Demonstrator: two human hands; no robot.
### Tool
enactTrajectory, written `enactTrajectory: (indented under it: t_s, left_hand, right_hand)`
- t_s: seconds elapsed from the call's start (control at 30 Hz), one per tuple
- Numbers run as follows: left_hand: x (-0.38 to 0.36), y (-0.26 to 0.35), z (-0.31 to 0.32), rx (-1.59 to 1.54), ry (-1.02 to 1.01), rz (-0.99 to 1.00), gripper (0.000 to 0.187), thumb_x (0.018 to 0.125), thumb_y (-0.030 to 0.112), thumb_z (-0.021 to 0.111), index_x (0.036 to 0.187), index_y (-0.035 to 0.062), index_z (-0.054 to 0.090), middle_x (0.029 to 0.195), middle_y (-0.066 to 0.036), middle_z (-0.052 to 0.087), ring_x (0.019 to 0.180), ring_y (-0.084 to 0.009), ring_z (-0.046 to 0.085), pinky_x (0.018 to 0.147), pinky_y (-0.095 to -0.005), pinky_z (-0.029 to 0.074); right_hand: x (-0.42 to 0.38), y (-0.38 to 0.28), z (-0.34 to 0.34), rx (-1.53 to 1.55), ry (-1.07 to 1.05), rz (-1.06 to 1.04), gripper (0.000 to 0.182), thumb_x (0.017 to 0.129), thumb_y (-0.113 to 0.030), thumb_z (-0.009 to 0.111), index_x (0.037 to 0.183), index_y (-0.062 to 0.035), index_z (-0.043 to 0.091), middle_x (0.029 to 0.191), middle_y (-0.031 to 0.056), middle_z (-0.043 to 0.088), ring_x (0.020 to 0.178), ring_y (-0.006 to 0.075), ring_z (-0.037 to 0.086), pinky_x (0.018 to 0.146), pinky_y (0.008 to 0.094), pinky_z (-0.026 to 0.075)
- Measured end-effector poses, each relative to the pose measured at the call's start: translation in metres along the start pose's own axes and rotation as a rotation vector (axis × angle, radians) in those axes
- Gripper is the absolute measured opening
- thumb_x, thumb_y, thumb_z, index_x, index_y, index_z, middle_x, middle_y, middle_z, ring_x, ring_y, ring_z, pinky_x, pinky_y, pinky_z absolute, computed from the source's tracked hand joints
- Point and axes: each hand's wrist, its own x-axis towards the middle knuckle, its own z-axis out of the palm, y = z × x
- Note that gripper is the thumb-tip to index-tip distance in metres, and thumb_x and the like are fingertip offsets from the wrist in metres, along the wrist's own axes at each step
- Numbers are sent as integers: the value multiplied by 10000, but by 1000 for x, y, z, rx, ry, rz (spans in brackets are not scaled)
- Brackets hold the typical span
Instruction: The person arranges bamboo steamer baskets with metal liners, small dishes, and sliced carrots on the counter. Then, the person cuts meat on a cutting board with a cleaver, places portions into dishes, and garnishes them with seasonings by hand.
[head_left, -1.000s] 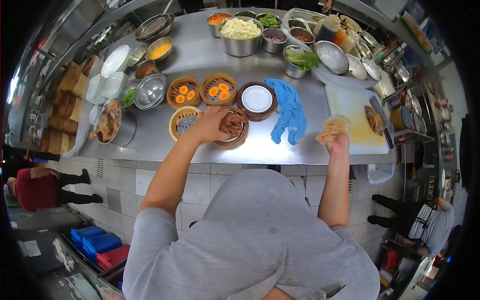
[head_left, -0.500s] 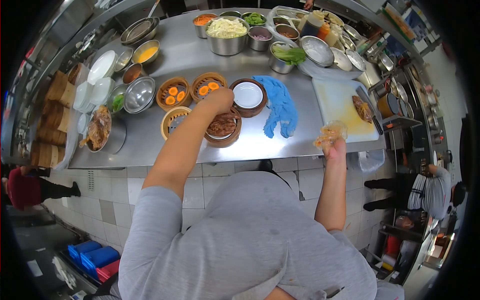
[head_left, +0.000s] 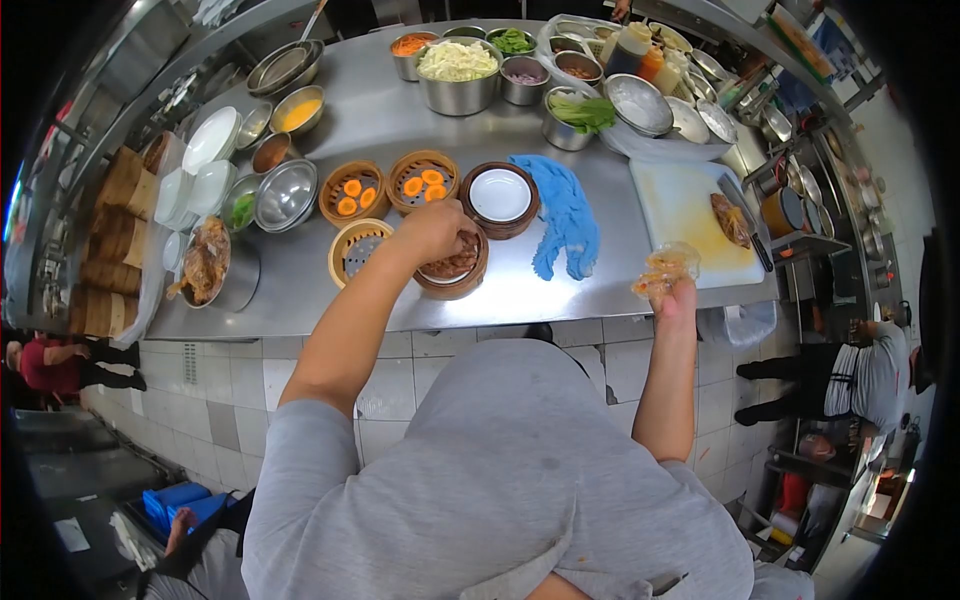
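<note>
My left hand [head_left: 436, 234] reaches over a bamboo steamer [head_left: 452, 291], its bent fingers closed on the dark sliced meat [head_left: 452, 264] inside. Behind it stand two steamers with orange carrot slices [head_left: 356, 197] and a third steamer [head_left: 358, 250] with a perforated base. A white dish [head_left: 499, 194] sits in a darker steamer to the right of my left hand. Clear crumpled plastic [head_left: 668, 264], smeared orange, covers the fingers of my right hand [head_left: 677, 298], raised at the table's front edge. I cannot tell how those fingers are held. A cutting board [head_left: 680, 215] lies beyond it.
A knife [head_left: 761, 252] lies beside a piece of meat [head_left: 731, 220] on the board. A blue cloth [head_left: 562, 220] lies mid-table. Bowls, white plates [head_left: 211, 140] and a pot of shredded cabbage [head_left: 459, 95] stand around. People stand at left, right [head_left: 870, 375] and lower left [head_left: 205, 555].
My left hand has moved down from beside the carrot steamer onto the meat. My right hand has hardly moved. Another person has come into view at the lower left.
</note>
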Motion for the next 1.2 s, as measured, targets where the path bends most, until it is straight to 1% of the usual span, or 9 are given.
enactTrajectory:
  t_s: [0.13,0.23,0.43,0.5,0.57,0.73,0.87,1.0,1.2]
  left_hand:
    - [-16,0,11,52,-34,18,374,798,154,785,1170,178,818,1137,-140,714,1112,-357,679,978,-464,562]
    - [-19,8,10,6,184,101,294,806,200,795,1087,118,818,1067,-147,717,1037,-361,681,967,-470,548]
    - [24,15,-3,29,166,-233,332,850,352,784,1062,97,819,1076,-162,753,1072,-379,710,955,-520,552]
    - [44,18,3,160,30,-395,369,858,343,747,1099,70,807,1239,-186,730,1181,-365,694,986,-542,545]
    - [59,11,18,172,17,-476,393,836,327,763,1095,34,803,1220,-208,749,1184,-363,714,982,-520,563]
    - [71,27,22,328,201,-600,330,916,299,709,1122,57,800,1207,-189,750,1134,-351,732,937,-495,587]
    - [69,70,42,-36,488,-136,384,862,178,773,1214,32,728,1186,-191,724,1065,-364,709,933,-464,561]
    - [88,197,87,-881,-96,-74,635,895,228,845,1448,59,581,1158,-127,717,986,-210,719,817,-349,603]
    - [181,334,139,-1522,-97,-317,453,1007,91,703,1428,20,550,1176,-93,702,927,-144,679,777,-274,569]
  right_hand:
    - [-4,4,15,7,-49,22,359,1129,-265,406,1393,-77,561,1288,140,633,1110,329,642,888,545,579]
    - [-5,2,17,-26,-120,23,317,1121,-223,419,1349,-73,581,1221,125,652,1045,302,656,829,491,597]
    - [9,-1,3,53,-115,70,370,1119,-363,425,1335,-112,591,1222,129,655,1050,346,648,783,582,558]
    - [-6,0,8,117,-48,51,365,1117,-380,434,1298,-115,607,1179,129,667,1018,348,658,757,589,560]
    - [-14,-4,-12,93,-318,82,367,1107,-422,464,1229,-116,625,1103,139,682,960,354,675,715,581,575]
    - [-48,-14,-39,135,-369,48,348,1088,-414,548,1235,-110,631,1151,117,696,1031,325,694,826,575,603]
    - [-58,-25,-26,203,-92,-25,357,1113,-364,481,1251,-74,636,1184,160,696,1055,376,692,913,577,596]
    - [-31,-27,-29,250,-126,79,383,1135,-345,421,1266,-44,620,1199,189,684,1107,397,680,951,625,577]
    - [7,-53,-47,212,-55,6,360,1158,-314,402,1377,-62,536,1287,158,645,1133,332,672,959,531,586]
